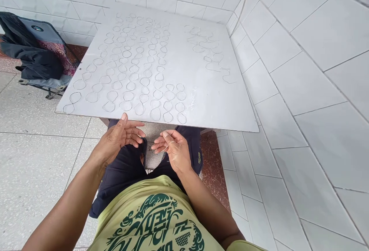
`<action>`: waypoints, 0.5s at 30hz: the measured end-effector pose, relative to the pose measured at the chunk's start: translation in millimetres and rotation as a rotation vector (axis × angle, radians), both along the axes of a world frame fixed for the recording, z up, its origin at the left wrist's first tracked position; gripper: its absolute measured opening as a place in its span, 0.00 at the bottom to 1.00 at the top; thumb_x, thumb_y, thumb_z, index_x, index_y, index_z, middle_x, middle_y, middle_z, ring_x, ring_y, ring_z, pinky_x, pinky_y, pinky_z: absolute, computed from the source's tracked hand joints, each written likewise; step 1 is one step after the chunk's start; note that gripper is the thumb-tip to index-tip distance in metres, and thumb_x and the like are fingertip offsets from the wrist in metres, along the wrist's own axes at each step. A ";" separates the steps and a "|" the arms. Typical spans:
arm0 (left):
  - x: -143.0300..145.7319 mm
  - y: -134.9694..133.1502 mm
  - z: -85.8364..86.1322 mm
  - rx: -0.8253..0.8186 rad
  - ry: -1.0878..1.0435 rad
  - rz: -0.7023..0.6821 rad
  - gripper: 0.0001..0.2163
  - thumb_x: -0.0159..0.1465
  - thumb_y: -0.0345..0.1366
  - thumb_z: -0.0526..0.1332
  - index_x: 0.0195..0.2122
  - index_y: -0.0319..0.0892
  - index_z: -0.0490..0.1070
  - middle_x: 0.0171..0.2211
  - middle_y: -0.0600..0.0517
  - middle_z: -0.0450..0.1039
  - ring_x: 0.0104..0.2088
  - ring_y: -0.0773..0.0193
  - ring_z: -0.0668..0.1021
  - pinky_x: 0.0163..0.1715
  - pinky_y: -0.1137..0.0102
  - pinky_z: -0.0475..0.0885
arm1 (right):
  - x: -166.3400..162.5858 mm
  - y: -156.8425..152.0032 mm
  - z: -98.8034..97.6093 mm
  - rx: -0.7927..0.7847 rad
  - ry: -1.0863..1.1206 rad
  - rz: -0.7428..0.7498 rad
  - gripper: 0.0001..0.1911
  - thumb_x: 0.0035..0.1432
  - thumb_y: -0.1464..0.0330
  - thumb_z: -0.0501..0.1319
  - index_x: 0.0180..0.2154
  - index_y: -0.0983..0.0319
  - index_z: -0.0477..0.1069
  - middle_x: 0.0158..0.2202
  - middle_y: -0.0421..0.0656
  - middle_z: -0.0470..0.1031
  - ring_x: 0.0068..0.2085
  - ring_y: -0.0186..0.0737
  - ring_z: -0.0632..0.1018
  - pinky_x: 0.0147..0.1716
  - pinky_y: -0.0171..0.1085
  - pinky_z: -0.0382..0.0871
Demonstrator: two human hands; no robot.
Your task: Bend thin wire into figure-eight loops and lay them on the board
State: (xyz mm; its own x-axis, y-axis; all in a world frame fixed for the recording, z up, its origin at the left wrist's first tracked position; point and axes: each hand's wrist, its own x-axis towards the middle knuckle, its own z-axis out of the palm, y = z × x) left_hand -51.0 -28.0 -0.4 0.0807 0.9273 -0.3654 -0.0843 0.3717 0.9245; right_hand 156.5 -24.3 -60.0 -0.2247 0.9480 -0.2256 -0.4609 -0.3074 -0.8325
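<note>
Just off the near edge of a white board, my left hand is held with its fingers stretched out and nothing visible in it. My right hand pinches a thin pale wire between thumb and fingers; part of it curves across the fingers, and its full shape is hard to make out. Rows of wire figure-eights lie on the board's left and middle. Loose bent wires, more open in shape, lie toward the far right of the board.
White tiled walls stand behind the board and along its right side. A cable hangs in the corner. At the left, a folding chair bears dark cloth. Small white scraps lie near the figure-eights.
</note>
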 end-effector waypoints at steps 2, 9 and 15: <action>7.2 -11.4 5.1 0.121 0.091 -0.028 0.35 0.70 0.63 0.49 0.58 0.37 0.74 0.46 0.38 0.80 0.41 0.52 0.82 0.40 0.59 0.79 | 0.0 1.1 2.7 -0.008 -0.075 -0.037 0.16 0.62 0.56 0.69 0.37 0.62 0.72 0.30 0.45 0.83 0.27 0.44 0.85 0.23 0.36 0.79; 57.1 -50.4 2.2 0.693 0.797 -0.266 0.42 0.58 0.54 0.73 0.71 0.53 0.60 0.67 0.42 0.65 0.63 0.42 0.72 0.60 0.46 0.73 | 3.8 8.4 8.9 0.102 -0.417 -0.174 0.13 0.63 0.59 0.65 0.32 0.61 0.71 0.24 0.38 0.78 0.20 0.35 0.78 0.21 0.34 0.75; 64.4 -38.7 -14.6 0.608 0.510 0.015 0.13 0.72 0.42 0.61 0.53 0.47 0.80 0.46 0.47 0.82 0.46 0.56 0.82 0.50 0.61 0.78 | 6.7 2.3 8.7 0.134 -0.471 -0.118 0.14 0.64 0.59 0.64 0.31 0.60 0.70 0.24 0.38 0.78 0.22 0.35 0.78 0.21 0.33 0.74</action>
